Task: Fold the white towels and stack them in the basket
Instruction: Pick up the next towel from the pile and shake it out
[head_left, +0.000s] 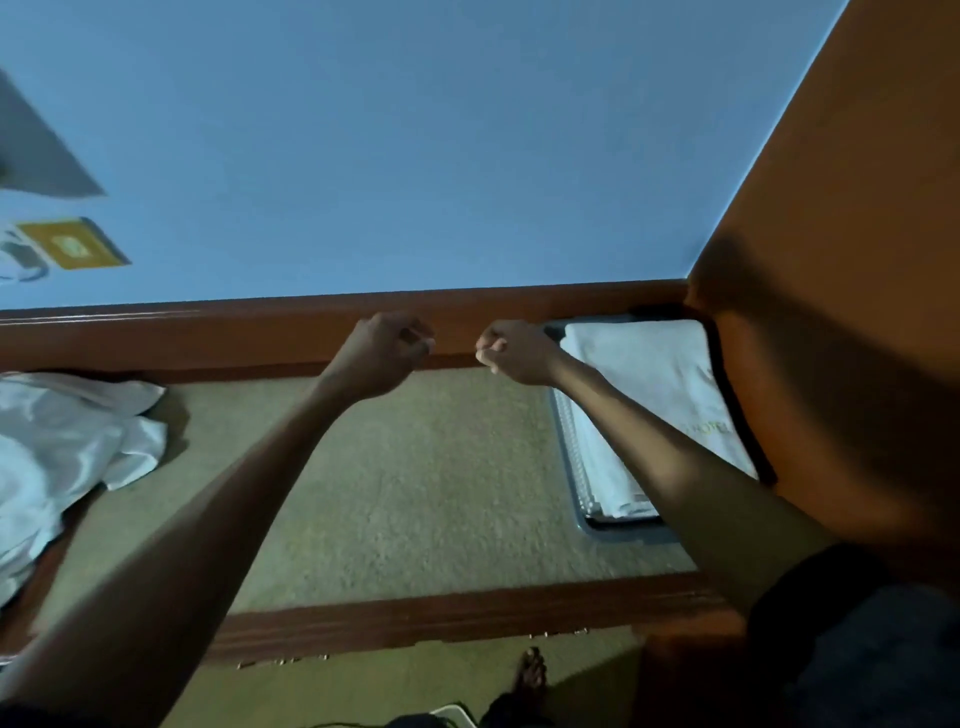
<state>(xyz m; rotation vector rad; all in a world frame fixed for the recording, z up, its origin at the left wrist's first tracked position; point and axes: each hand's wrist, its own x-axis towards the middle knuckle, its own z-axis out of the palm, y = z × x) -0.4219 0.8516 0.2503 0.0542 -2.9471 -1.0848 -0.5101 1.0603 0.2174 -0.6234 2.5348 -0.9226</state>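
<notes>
Both my arms reach forward over the table's green felt top (405, 467). My left hand (387, 348) and my right hand (511, 351) hover side by side near the far wooden rim, fingers curled into loose fists, holding nothing. On the right, a grey basket (584, 499) holds a stack of folded white towels (654, 374); my right forearm crosses in front of it. A heap of unfolded white towels (67, 447) lies at the table's left edge, well away from both hands.
A wooden rim (457, 618) frames the table at front and back. An orange wall or cabinet (841, 260) rises on the right beside the basket. A blue wall lies behind, with a yellow card (72, 244) at far left. A foot (532, 673) shows below.
</notes>
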